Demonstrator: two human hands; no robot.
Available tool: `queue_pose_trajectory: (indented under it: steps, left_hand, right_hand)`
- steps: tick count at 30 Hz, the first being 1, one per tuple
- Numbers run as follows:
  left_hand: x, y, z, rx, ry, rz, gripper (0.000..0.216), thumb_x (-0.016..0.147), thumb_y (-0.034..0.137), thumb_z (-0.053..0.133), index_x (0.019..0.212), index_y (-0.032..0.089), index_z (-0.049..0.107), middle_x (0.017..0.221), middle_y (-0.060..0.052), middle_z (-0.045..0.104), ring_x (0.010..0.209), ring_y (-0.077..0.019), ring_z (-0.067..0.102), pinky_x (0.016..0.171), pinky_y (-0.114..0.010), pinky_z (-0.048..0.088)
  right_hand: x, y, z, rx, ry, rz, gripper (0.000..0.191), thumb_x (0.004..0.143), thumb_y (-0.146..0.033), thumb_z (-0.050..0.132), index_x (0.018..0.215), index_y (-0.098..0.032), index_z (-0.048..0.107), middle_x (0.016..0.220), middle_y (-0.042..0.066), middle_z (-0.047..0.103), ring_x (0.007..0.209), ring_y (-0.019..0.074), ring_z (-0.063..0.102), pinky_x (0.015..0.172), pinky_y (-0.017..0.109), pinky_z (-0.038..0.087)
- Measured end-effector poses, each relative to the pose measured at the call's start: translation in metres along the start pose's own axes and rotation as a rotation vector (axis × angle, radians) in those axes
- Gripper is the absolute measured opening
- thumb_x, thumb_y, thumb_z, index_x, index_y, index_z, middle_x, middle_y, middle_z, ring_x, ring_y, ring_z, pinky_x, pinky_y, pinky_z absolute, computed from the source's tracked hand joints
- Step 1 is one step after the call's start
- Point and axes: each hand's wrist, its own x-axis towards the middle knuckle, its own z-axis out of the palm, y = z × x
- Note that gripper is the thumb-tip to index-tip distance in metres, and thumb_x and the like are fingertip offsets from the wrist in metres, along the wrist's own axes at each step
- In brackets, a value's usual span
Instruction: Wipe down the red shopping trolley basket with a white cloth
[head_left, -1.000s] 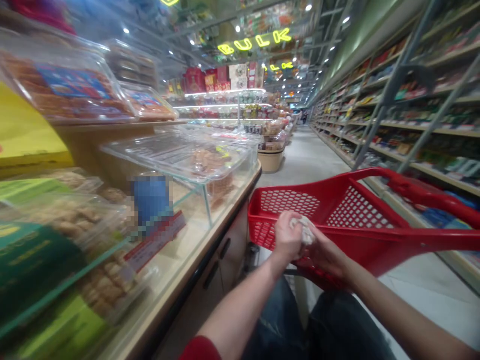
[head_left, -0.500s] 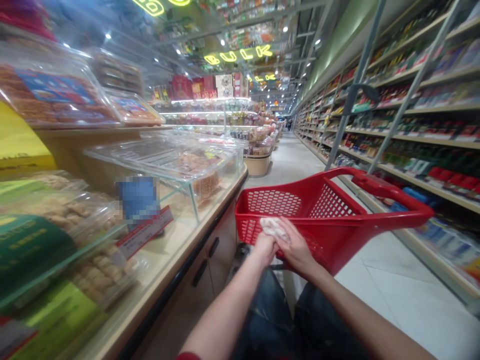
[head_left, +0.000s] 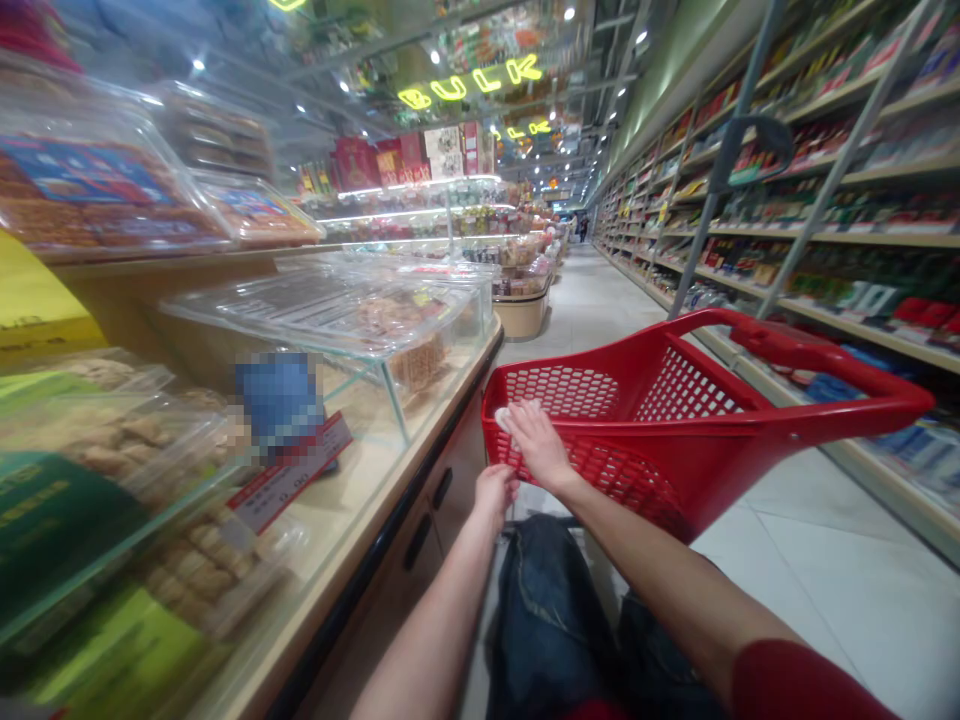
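A red plastic shopping cart [head_left: 720, 450] with perforated sides stands before me, its handle towards the right. My right hand [head_left: 538, 440] lies over the basket's near rim at the left end, pressing a crumpled white cloth [head_left: 503, 419] against it. Most of the cloth is hidden beneath the fingers. Lower down, my left hand [head_left: 497, 492] has its fingers curled at the bottom edge of the basket's side; they appear to grip it, though the fingertips are partly hidden.
On the left runs a display counter [head_left: 450, 415] with clear-lidded bins, packed snacks and a red-and-white price sign [head_left: 289, 480]. Stocked shelves [head_left: 847, 240] line the right side. Between them a tiled aisle [head_left: 585, 290] leads away, with people far off.
My hands were together on the white cloth and have parted. The right carried the cloth left onto the cart's rim; the left moved left and down to the basket's lower edge.
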Motion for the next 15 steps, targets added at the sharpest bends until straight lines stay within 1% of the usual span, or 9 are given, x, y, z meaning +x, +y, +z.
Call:
queue_pose_trajectory:
  steps: [2,4,5,6,8,9,11,13,15]
  left_hand:
    - [0.001,-0.003,-0.005,0.025,0.01,-0.006,0.021,0.061,0.02,0.069,0.073,0.016,0.052,0.057,0.004,0.057,0.045,-0.0052,0.051,0.047,-0.016,0.034]
    - [0.001,-0.007,-0.008,0.049,0.008,-0.026,0.021,0.06,0.018,0.069,0.076,0.016,0.055,0.061,0.003,0.059,0.047,-0.0059,0.052,0.048,-0.017,0.035]
    - [0.0,-0.01,-0.008,0.06,0.005,-0.04,0.022,0.061,0.02,0.068,0.079,0.016,0.057,0.064,0.002,0.06,0.05,-0.0066,0.053,0.049,-0.018,0.036]
    - [-0.001,-0.012,-0.008,0.058,-0.01,-0.052,0.023,0.063,0.022,0.068,0.084,0.017,0.058,0.068,0.001,0.062,0.052,-0.0075,0.055,0.05,-0.018,0.037]
    - [-0.004,-0.016,-0.003,-0.003,-0.077,-0.055,0.026,0.068,0.027,0.064,0.092,0.019,0.059,0.077,-0.001,0.064,0.06,-0.0095,0.058,0.052,-0.019,0.04]
    - [-0.006,-0.017,0.001,-0.06,-0.121,-0.047,0.026,0.071,0.03,0.061,0.095,0.019,0.059,0.08,-0.002,0.065,0.063,-0.0106,0.059,0.053,-0.02,0.042]
    - [-0.009,-0.017,0.011,-0.183,-0.204,-0.029,0.023,0.076,0.031,0.056,0.093,0.016,0.059,0.081,-0.004,0.065,0.069,-0.0131,0.061,0.057,-0.022,0.045]
    - [-0.013,-0.015,0.02,-0.242,-0.24,-0.033,0.019,0.077,0.029,0.055,0.086,0.013,0.06,0.078,-0.007,0.065,0.073,-0.0151,0.062,0.062,-0.023,0.048]
    - [-0.015,-0.014,0.027,-0.229,-0.243,-0.053,0.013,0.075,0.024,0.057,0.08,0.012,0.059,0.075,-0.007,0.065,0.074,-0.0159,0.063,0.067,-0.024,0.049]
  right_hand:
    - [-0.017,0.001,0.019,-0.004,-0.127,-0.052,0.045,0.077,-0.003,0.04,0.117,-0.018,0.054,0.131,0.01,0.046,0.128,0.0238,0.031,0.104,0.049,0.027]
    - [-0.038,0.001,0.033,0.009,-0.219,-0.02,0.043,0.075,-0.004,0.043,0.113,-0.019,0.057,0.126,0.01,0.051,0.123,0.0252,0.038,0.1,0.047,0.033]
    - [-0.048,0.0,0.036,0.029,-0.231,0.02,0.043,0.075,-0.005,0.044,0.113,-0.019,0.057,0.124,0.011,0.052,0.12,0.0254,0.042,0.098,0.045,0.037]
    - [-0.056,-0.001,0.037,0.058,-0.213,0.07,0.043,0.075,-0.007,0.043,0.113,-0.018,0.057,0.124,0.011,0.052,0.118,0.025,0.045,0.095,0.043,0.04]
    - [-0.066,-0.006,0.033,0.139,-0.104,0.167,0.046,0.074,-0.009,0.042,0.117,-0.016,0.053,0.127,0.013,0.049,0.115,0.0235,0.047,0.093,0.039,0.043]
    - [-0.068,-0.009,0.027,0.184,-0.038,0.205,0.047,0.073,-0.011,0.042,0.119,-0.014,0.052,0.127,0.013,0.049,0.114,0.0228,0.048,0.093,0.037,0.044]
    - [-0.067,-0.016,0.014,0.269,0.06,0.266,0.047,0.071,-0.014,0.043,0.118,-0.013,0.051,0.12,0.013,0.053,0.109,0.0216,0.051,0.091,0.036,0.045]
    - [-0.067,-0.021,-0.001,0.313,0.079,0.312,0.042,0.072,-0.018,0.046,0.113,-0.015,0.053,0.108,0.011,0.059,0.1,0.0213,0.056,0.087,0.037,0.047]
    - [-0.07,-0.023,-0.014,0.262,0.039,0.311,0.039,0.071,-0.022,0.05,0.109,-0.016,0.056,0.107,0.012,0.06,0.099,0.0243,0.056,0.086,0.042,0.046]
